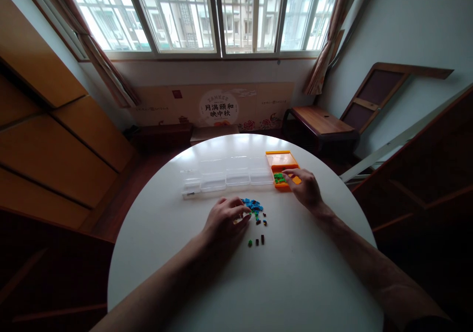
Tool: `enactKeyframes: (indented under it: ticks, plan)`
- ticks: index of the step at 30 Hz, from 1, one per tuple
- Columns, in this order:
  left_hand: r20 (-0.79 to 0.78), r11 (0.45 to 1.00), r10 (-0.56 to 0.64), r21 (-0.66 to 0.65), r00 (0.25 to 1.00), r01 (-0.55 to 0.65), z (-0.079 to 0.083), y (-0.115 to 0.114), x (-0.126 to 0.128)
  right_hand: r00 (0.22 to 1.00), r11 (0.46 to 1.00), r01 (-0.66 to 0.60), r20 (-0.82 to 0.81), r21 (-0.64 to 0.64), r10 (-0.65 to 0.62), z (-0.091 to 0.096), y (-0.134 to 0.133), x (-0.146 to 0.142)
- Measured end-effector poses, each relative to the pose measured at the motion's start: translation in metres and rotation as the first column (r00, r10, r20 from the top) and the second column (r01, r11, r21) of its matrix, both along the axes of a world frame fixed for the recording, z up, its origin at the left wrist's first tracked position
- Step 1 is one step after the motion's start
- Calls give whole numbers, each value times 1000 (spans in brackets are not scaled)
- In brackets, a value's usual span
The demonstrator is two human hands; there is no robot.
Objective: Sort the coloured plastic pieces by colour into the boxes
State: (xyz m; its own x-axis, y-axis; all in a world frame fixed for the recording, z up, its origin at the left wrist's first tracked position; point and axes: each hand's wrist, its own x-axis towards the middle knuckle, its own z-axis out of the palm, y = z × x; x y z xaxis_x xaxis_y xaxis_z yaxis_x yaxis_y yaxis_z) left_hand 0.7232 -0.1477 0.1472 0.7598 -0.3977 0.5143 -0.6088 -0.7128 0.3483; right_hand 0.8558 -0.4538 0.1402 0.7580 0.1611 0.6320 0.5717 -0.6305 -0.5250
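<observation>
A pile of small blue, green and dark pieces (254,208) lies on the round white table (295,273). My left hand (225,221) rests palm down at the pile's left edge, fingers curled over some pieces. My right hand (305,186) reaches to an orange box (283,167) with its lid up; its fingertips touch the box's front edge beside green pieces (280,178) inside. Whether those fingers pinch a piece is hidden.
A row of clear plastic boxes (229,177) stands left of the orange box. A few stray dark and green pieces (256,242) lie nearer to me. Beyond the table are a wooden bench (320,122), wooden panels and a window.
</observation>
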Motion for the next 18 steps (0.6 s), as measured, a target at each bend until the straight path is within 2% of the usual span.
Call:
enactKeyframes:
  ticks: [3,6,14,18]
  plan:
    - [-15,999,-16,34,1000,16,3,0,0,999,999,35,-21,-19,-35,-4,-1,3]
    - [-25,997,-25,70,999,26,3,1,1,1000,1000,-1,-24,-26,0,-3,4,-2]
    - [-45,995,11,100,999,-6,1,-2,1,988,987,-148,32,-62,150,8,20,-20]
    - [-45,1000,5,14,999,-4,5,-4,1,942,947,-311,105,-80,319,16,27,-33]
